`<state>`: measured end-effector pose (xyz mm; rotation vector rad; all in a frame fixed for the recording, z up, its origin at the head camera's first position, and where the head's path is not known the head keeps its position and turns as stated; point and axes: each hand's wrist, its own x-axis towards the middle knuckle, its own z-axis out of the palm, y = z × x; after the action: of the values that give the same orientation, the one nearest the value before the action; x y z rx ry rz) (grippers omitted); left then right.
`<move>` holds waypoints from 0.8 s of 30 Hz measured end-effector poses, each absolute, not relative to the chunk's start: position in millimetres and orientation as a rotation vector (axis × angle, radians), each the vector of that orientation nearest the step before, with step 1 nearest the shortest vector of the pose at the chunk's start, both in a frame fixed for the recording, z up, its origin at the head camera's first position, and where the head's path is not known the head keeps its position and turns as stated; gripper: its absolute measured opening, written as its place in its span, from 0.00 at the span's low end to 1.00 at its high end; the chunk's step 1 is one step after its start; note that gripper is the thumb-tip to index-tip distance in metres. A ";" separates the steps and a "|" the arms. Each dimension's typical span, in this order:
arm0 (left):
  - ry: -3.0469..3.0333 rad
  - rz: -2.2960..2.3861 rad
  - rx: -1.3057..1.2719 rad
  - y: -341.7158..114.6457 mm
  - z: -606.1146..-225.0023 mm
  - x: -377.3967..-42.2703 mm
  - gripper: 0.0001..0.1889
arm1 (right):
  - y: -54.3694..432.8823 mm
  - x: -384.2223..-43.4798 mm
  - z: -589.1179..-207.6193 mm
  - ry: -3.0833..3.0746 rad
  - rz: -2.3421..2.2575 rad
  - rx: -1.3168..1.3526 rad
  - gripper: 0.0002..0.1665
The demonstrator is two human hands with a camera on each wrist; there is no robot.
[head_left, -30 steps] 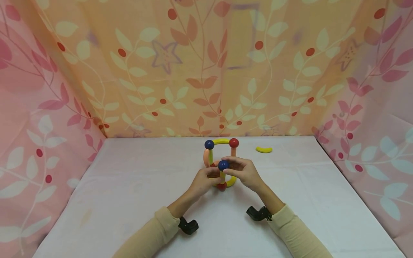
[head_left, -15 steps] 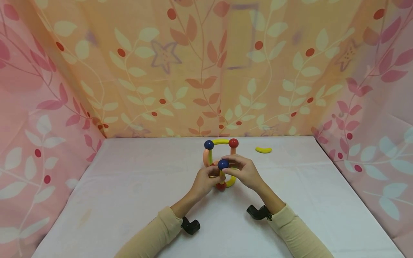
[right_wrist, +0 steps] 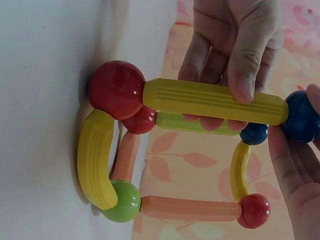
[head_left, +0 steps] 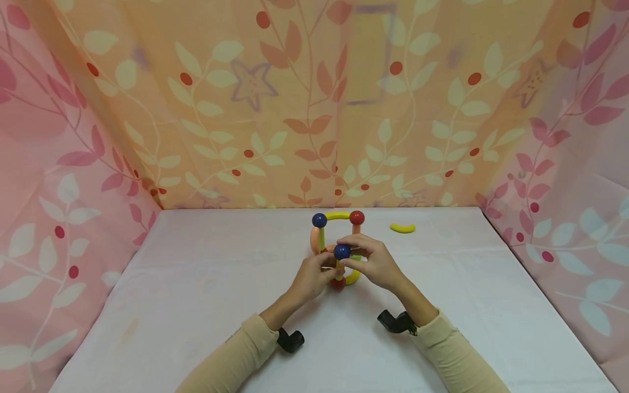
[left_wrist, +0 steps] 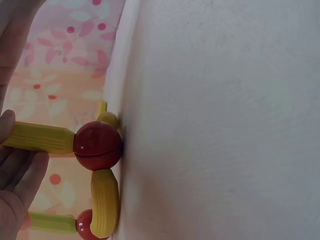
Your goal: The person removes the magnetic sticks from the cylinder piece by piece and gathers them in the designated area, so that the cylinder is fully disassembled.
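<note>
A frame of magnetic rods and balls stands on the white table. My left hand (head_left: 307,278) grips an upright yellow rod (right_wrist: 200,100) between thumb and fingers. That rod rises from a red ball (left_wrist: 98,145) at the table surface. At its top end is a dark blue ball (head_left: 342,251), which my right hand (head_left: 377,263) pinches. In the right wrist view the blue ball sits against the rod's end. Behind stand a lime rod (right_wrist: 192,123) and an orange rod (right_wrist: 190,208); a curved yellow rod (right_wrist: 95,159) joins the near red ball to a green ball (right_wrist: 122,201).
Back right of the frame, a loose curved yellow rod (head_left: 403,228) lies on the table (head_left: 196,273). A red ball (head_left: 356,218) and a blue ball (head_left: 319,220) top the frame's far corners. Patterned cloth (head_left: 314,109) hangs behind and at both sides.
My left hand has shifted slightly right and up along the yellow rod. The right hand keeps its hold on the blue ball, and the frame stands where it was.
</note>
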<state>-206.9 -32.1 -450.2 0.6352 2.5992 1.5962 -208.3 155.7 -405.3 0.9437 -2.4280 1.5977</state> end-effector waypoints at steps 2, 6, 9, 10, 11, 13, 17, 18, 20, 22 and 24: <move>2.604 1.584 0.637 -31.9 -450.0 -206.9 0.15 | 155.9 -208.3 -405.5 -2.428 1.607 0.933 0.23; 2.608 1.574 0.641 -31.7 -449.6 -206.3 0.15 | 156.2 -208.6 -405.8 -2.437 1.617 0.900 0.22; 2.607 1.569 0.634 -31.4 -449.0 -205.8 0.15 | 156.0 -208.8 -406.2 -2.442 1.632 0.873 0.22; 2.608 1.564 0.627 -31.3 -448.9 -205.7 0.15 | 155.9 -208.7 -406.6 -2.440 1.643 0.867 0.22; 2.610 1.560 0.623 -31.1 -448.8 -205.6 0.16 | 155.8 -208.5 -406.9 -2.438 1.662 0.854 0.22; 2.610 1.558 0.610 -30.9 -448.2 -205.3 0.16 | 156.1 -208.7 -408.5 -2.421 1.711 0.825 0.22; 2.603 1.562 0.600 -30.7 -447.3 -204.9 0.18 | 156.9 -209.2 -411.6 -2.379 1.817 0.760 0.22; 2.601 1.563 0.598 -30.7 -447.1 -204.8 0.18 | 157.1 -209.5 -412.2 -2.369 1.837 0.755 0.22; 2.601 1.564 0.598 -30.8 -446.9 -204.9 0.18 | 157.1 -209.7 -412.1 -2.359 1.866 0.750 0.23; 2.602 1.564 0.595 -30.9 -446.9 -204.9 0.18 | 157.1 -210.0 -412.0 -2.357 1.879 0.754 0.23; 2.603 1.566 0.591 -31.1 -446.9 -204.9 0.17 | 157.2 -209.9 -411.3 -2.353 1.891 0.755 0.23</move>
<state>-204.9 -31.1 -446.9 0.5910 2.6028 1.5656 -209.9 157.2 -411.3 0.7553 -2.3534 1.8913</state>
